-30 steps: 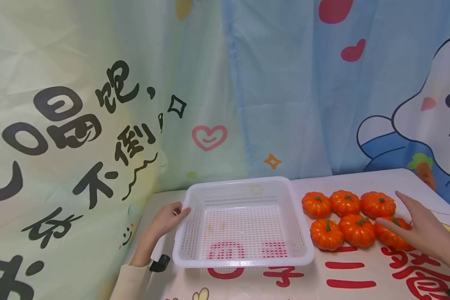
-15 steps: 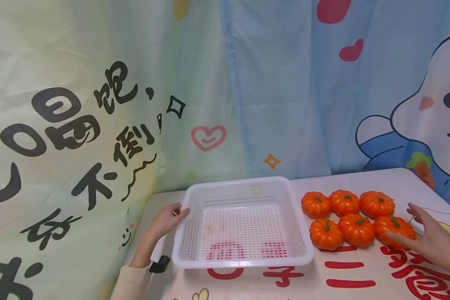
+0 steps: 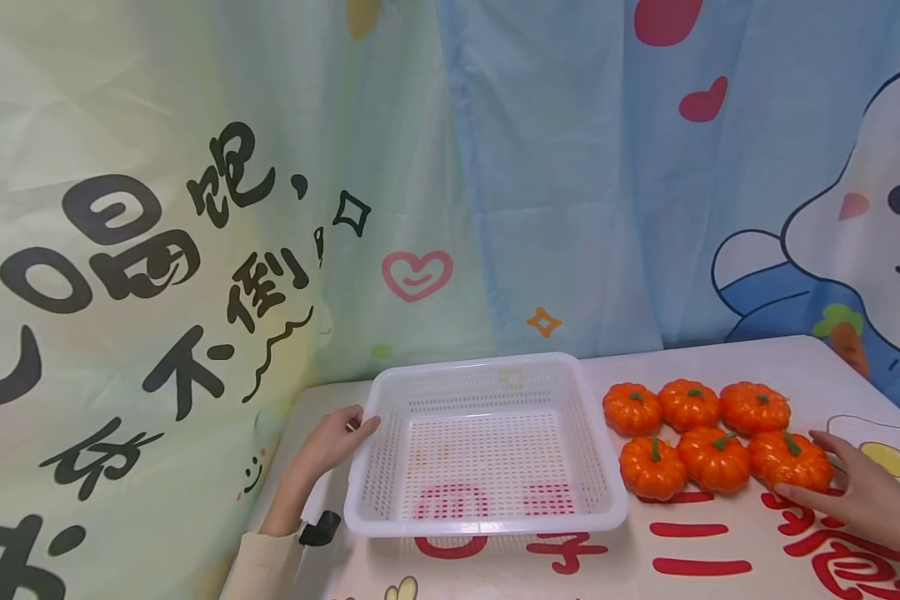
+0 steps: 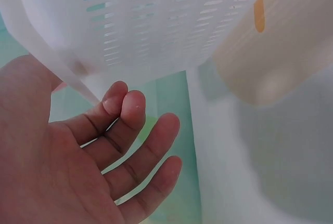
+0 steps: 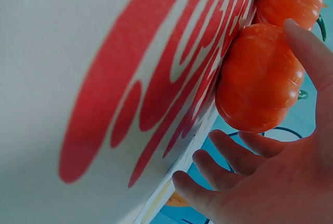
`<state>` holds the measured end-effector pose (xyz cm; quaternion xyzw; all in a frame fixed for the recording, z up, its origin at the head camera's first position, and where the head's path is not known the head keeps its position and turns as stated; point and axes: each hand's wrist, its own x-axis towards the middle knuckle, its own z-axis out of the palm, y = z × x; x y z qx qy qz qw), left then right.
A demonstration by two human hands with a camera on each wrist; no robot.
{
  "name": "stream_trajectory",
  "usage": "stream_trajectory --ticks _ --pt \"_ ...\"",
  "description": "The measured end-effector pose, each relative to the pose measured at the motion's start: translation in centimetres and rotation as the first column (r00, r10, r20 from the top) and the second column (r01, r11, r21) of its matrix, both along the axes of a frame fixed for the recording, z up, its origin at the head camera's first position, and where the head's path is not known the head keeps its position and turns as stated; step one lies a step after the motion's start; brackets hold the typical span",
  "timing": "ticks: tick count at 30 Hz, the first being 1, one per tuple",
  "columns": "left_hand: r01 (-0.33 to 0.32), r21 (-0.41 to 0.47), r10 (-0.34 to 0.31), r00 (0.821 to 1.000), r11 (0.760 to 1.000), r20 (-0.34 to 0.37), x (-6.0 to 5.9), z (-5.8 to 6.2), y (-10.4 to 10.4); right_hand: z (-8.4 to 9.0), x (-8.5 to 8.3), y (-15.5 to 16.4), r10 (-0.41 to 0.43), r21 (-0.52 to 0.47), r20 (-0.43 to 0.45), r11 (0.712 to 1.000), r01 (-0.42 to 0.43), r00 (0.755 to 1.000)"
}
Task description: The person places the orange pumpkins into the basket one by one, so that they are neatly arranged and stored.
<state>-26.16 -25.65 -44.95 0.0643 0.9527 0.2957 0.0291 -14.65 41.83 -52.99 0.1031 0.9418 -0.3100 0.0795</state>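
Note:
A white perforated basket (image 3: 487,525) stands empty on the table, left of centre. My left hand (image 3: 337,437) rests against its left rim with relaxed fingers; in the left wrist view the fingers (image 4: 130,125) lie loosely spread under the basket's wall (image 4: 156,21). Several orange toy pumpkins lie in two rows to the right of the basket. My right hand (image 3: 858,492) cups the front-right pumpkin (image 3: 790,460) from the right. In the right wrist view my thumb (image 5: 307,42) touches that pumpkin (image 5: 257,78), and the other fingers (image 5: 229,154) stay spread behind it.
The table (image 3: 720,550) is white with large red characters and a fried-egg print (image 3: 888,458) by my right hand. A printed curtain (image 3: 450,167) hangs close behind the table. A small black object (image 3: 320,527) lies at my left wrist, near the table's left edge.
My right hand has come down from over the pumpkins and drawn back to the right, settling beside the front-right pumpkin. My left hand and the basket have not moved.

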Motion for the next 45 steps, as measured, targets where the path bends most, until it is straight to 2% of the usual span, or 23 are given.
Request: stream_trajectory --ticks 4,10,28,39,45 --pt "-0.002 0.005 0.002 1.000 1.000 0.004 0.0 -0.1 -0.1 0.0 0.1 -0.2 0.002 0.001 0.031 1.000 -0.002 1.000" --pt "0.001 0.012 -0.001 1.000 1.000 0.007 -0.2 -0.4 -0.1 0.2 0.3 -0.4 -0.004 0.034 0.026 0.999 0.003 1.000" --pt "-0.007 0.031 0.007 1.000 0.999 0.012 0.0 -0.3 0.0 -0.1 0.2 0.1 0.000 0.005 0.063 1.000 0.000 0.998" --pt "0.014 0.055 -0.014 1.000 0.998 0.004 -0.5 0.0 0.3 0.7 0.4 0.1 -0.014 -0.049 0.038 0.999 0.016 0.999" --pt "-0.013 0.064 0.011 0.999 0.998 0.030 0.0 0.0 0.2 1.2 0.3 0.1 0.001 -0.008 0.016 1.000 -0.001 1.000"
